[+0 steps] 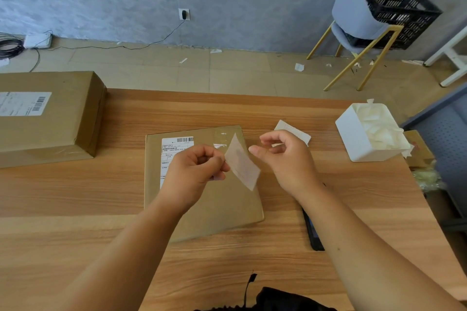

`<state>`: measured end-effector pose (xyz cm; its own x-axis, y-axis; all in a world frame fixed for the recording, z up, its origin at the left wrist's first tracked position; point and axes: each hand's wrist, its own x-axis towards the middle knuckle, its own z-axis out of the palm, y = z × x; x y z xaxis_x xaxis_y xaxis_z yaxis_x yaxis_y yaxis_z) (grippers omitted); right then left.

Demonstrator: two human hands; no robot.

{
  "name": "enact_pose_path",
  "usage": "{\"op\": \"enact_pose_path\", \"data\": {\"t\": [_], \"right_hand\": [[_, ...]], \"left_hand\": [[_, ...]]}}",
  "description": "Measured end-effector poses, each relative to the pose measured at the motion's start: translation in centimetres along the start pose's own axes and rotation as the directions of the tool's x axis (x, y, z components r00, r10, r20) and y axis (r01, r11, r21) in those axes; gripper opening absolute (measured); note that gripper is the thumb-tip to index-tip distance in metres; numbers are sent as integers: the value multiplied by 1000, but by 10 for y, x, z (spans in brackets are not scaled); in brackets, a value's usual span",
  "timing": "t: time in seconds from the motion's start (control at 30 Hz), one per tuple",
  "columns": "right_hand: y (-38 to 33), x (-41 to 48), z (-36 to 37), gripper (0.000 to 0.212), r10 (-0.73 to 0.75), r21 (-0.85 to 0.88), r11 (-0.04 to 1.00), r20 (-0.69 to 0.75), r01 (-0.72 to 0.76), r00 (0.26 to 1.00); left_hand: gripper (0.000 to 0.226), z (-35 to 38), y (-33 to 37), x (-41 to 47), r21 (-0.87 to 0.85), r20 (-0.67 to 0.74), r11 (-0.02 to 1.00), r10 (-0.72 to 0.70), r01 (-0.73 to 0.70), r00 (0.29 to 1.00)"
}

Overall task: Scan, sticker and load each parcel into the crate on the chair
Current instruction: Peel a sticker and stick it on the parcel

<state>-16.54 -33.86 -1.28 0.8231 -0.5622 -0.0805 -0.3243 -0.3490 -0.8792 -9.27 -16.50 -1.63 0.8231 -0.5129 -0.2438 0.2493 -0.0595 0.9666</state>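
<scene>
The left hand (194,171) is pinching a pale, translucent sticker (242,163) above the flat brown parcel (222,209) lying mid-table. The right hand (285,156) is hovering just beside, fingers loosely curled, empty. Open floor (240,76) is lying between the table (75,235) and the black crate (427,9), far right.

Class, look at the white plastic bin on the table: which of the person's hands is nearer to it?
Right. The right hand hovers left of the white plastic bin; the left hand, pinching a sticker, is farther left, above the parcel.

bare table (75,197) left, bin (358,141) right
</scene>
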Motion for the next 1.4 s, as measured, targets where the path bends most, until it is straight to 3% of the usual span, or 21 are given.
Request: {"op": "enact_pose_path", "data": {"t": [0.07,0.13,0.23,0.43,0.6,0.77,1.03,1.27,1.4], "right_hand": [[-1,-5,3,10,-131,-6,991,13,131,991],[-5,-10,10,2,-185,23,983,151,184,971],[-10,-12,17,13,-151,81,988,295,133,943],[-10,-18,16,14,-99,117,991,323,65,941],[-2,-24,15,15,54,153,985,180,-83,982],[13,-33,4,17,223,264,937,58,-230,973],[45,-46,-27,12,506,453,804,-184,-384,842],[73,-43,-72,12,528,440,826,-378,-354,761],[97,-34,-117,14,448,278,893,-496,-353,744]], "left_hand": [[19,0,-1,0,19,-13,1000,13,-12,1000],[19,0,-2,0,40,3,999,25,-25,1000],[15,1,-3,0,99,51,994,50,-55,997],[18,-4,-1,-5,153,112,985,67,-84,991],[21,-5,-6,-8,135,32,991,-11,7,999],[21,-1,-14,-5,96,-73,992,-78,85,994],[8,12,-25,5,137,-179,983,-94,120,979],[8,44,-32,19,304,-195,948,-38,97,980],[15,74,-33,31,405,-111,913,6,40,994]]}}
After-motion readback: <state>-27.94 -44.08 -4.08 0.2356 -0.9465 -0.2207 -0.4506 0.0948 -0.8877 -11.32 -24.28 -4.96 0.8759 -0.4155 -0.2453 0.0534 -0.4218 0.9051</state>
